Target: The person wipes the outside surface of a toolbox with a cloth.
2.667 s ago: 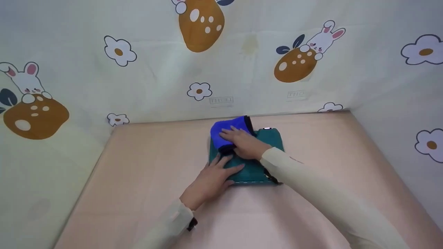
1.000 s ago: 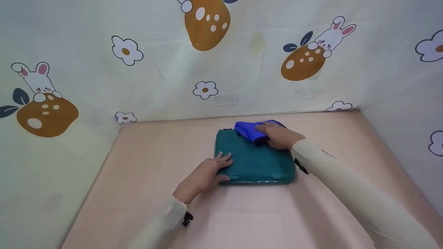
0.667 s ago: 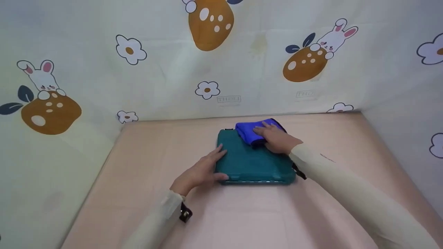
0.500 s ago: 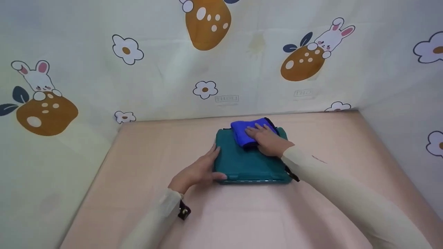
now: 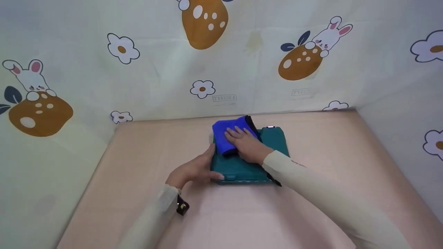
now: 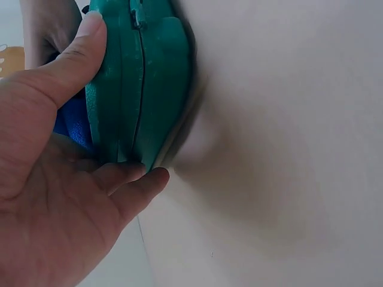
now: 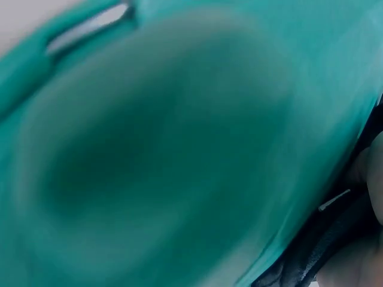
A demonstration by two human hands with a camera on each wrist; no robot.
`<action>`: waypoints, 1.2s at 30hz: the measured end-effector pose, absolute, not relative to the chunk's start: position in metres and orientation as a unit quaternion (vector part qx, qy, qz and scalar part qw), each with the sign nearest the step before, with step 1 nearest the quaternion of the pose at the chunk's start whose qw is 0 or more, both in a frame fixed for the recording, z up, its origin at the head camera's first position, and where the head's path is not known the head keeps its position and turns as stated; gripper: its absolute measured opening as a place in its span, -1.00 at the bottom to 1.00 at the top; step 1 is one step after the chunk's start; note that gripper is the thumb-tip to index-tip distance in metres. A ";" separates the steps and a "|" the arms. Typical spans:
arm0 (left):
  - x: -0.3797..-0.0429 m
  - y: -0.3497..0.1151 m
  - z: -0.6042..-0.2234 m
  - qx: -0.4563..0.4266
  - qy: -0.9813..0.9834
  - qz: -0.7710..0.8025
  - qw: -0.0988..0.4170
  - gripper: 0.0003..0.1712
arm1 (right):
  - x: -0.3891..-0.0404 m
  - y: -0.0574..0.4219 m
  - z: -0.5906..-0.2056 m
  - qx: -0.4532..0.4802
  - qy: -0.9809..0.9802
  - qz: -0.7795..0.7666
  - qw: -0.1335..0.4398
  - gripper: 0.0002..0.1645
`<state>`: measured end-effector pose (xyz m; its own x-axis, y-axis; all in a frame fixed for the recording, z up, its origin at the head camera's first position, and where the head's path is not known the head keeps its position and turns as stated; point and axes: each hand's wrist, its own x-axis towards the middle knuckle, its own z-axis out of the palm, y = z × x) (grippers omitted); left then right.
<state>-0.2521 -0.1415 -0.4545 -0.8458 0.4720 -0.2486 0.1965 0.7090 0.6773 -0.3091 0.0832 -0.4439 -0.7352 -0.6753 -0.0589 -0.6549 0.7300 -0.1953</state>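
Note:
A green plastic case (image 5: 242, 169) lies flat and shut on the table. My left hand (image 5: 193, 168) holds its left side, the thumb near the front corner. In the left wrist view, that hand's thumb (image 6: 90, 45) presses the lid and its fingertips (image 6: 157, 179) bear on the case's edge. A folded blue cloth (image 5: 223, 129) with black trim covers the lid's back left part. My right hand (image 5: 251, 147) presses the cloth down with spread, nearly straight fingers; its thumb is hidden in the head view. The right wrist view shows the lid (image 7: 179, 149) blurred and close, with black trim (image 7: 323, 239) beside the hand.
The table (image 5: 155, 148) has a plain pinkish cover. A pale printed curtain (image 5: 159, 79) with rabbits and flowers borders it at the back and both sides. A metal latch piece (image 5: 271, 127) sits at the case's back edge.
My right hand has slid the cloth leftward across the lid from the back right. The left hand has shifted from the lid's top to its left side. The head view has shifted slightly.

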 end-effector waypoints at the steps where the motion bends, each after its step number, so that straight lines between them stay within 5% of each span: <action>1: -0.252 -0.142 -0.454 0.191 0.898 0.338 0.205 0.44 | -0.308 0.081 -0.444 -0.366 0.925 -0.079 0.060 -0.19; 14: -0.248 -0.146 -0.457 0.217 0.893 0.344 0.194 0.24 | -0.278 0.071 -0.450 -0.444 0.888 -0.106 0.057 -0.14; 36: -0.245 -0.141 -0.453 0.162 0.926 0.275 0.201 0.27 | -0.282 0.114 -0.445 -0.472 0.865 -0.139 0.101 -0.06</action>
